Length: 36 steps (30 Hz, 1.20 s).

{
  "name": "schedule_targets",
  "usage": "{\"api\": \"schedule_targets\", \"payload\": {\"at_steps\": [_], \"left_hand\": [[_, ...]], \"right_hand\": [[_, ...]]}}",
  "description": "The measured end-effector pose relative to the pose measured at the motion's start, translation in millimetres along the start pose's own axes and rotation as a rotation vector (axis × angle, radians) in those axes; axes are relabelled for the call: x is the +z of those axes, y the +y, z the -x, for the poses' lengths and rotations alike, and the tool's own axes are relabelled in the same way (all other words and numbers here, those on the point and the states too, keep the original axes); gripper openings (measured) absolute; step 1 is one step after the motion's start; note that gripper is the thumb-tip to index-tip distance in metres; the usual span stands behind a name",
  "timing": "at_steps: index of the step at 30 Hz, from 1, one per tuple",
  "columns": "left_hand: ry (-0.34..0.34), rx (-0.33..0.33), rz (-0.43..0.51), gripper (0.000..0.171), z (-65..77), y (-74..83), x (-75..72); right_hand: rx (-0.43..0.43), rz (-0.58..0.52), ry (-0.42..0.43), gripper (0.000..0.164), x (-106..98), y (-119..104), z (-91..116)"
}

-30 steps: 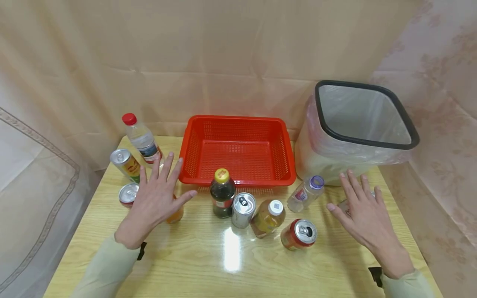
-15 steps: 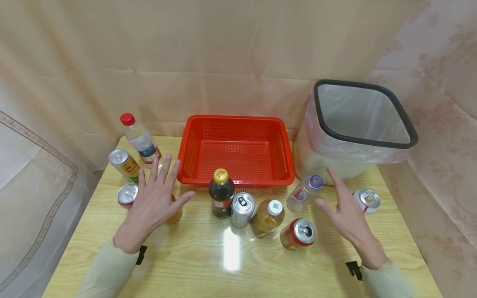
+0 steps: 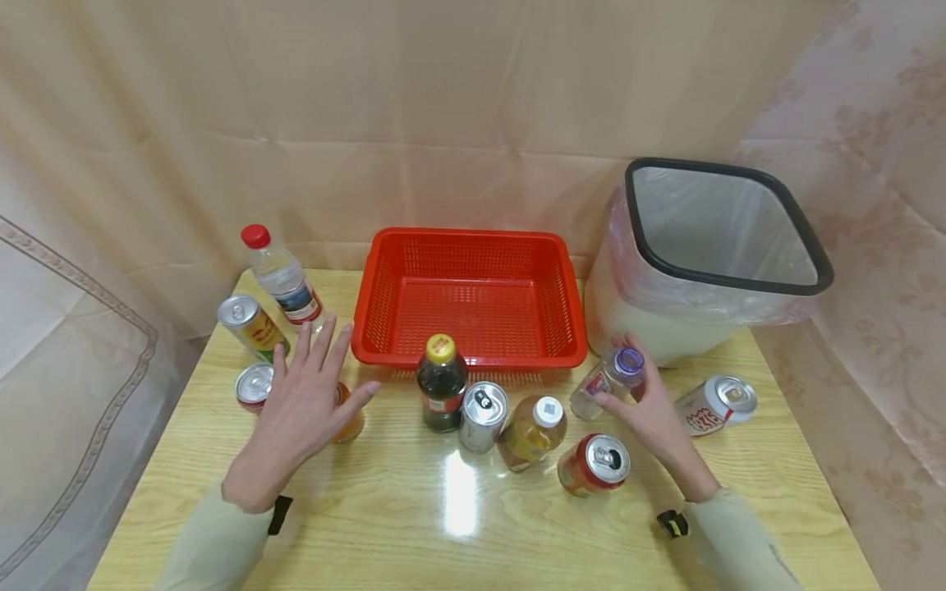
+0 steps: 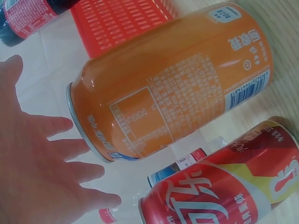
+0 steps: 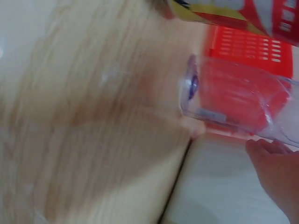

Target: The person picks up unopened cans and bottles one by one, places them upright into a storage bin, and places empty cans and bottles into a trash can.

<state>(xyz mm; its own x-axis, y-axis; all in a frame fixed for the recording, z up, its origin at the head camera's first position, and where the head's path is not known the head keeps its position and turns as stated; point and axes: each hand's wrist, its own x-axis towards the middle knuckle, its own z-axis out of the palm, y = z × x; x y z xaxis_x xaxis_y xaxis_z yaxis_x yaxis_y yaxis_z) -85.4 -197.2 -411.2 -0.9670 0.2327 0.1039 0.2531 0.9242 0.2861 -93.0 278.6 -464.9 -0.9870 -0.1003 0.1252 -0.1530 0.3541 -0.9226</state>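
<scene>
In the head view my right hand (image 3: 654, 410) is curled around the upper part of a clear plastic bottle (image 3: 591, 396) with a purple cap. The thumb lies across its front, the fingers behind the cap. The right wrist view shows the see-through bottle (image 5: 233, 93) with curled fingers (image 5: 268, 147) at its side. My left hand (image 3: 296, 410) is spread with straight fingers above the table, partly covering an orange can (image 3: 349, 423). That orange can (image 4: 173, 84) fills the left wrist view, beside a red can (image 4: 224, 186).
A red basket (image 3: 469, 361) stands at the back, left of a lined bin (image 3: 636, 312). Before it stand a cola bottle (image 3: 441, 386), a silver can (image 3: 483, 419), a tea-coloured bottle (image 3: 532, 435) and a red can (image 3: 594, 466). A white can (image 3: 717, 405) stands right.
My right hand has moved left from over the white can to the purple-capped bottle, its spread fingers now curled around it. The white can has come into view. The left hand stays nearly still.
</scene>
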Motion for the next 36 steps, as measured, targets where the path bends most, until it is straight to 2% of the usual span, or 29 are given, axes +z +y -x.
{"api": "schedule_targets", "payload": {"at_steps": [4,12,17,22,30,32,36], "left_hand": [[0.006,-0.009,0.013,0.091,1.5,-0.7,0.0],[0.044,-0.014,0.055,0.088,3.7,-1.8,0.5],[0.088,0.008,0.064,0.085,4.4,-2.9,1.6],[0.099,0.009,0.075,0.084,4.9,-3.0,2.0],[0.101,0.015,0.084,0.082,5.1,-3.1,-0.3],[0.098,0.019,0.076,0.082,3.8,-2.8,-1.4],[0.089,0.024,0.059,0.081,1.0,-1.6,-3.0]], "right_hand": [[0.01,0.001,0.019,0.097,5,4,-2],[-0.053,0.024,0.071,0.054,9,4,-5],[-0.099,-0.021,0.09,0.047,9,3,-3],[-0.139,-0.058,0.122,0.044,6,-3,-1],[-0.233,-0.071,0.171,0.039,-9,-33,7],[-0.263,-0.104,0.176,0.038,-16,-45,9],[-0.363,-0.245,0.2,0.039,-28,-70,13]]}}
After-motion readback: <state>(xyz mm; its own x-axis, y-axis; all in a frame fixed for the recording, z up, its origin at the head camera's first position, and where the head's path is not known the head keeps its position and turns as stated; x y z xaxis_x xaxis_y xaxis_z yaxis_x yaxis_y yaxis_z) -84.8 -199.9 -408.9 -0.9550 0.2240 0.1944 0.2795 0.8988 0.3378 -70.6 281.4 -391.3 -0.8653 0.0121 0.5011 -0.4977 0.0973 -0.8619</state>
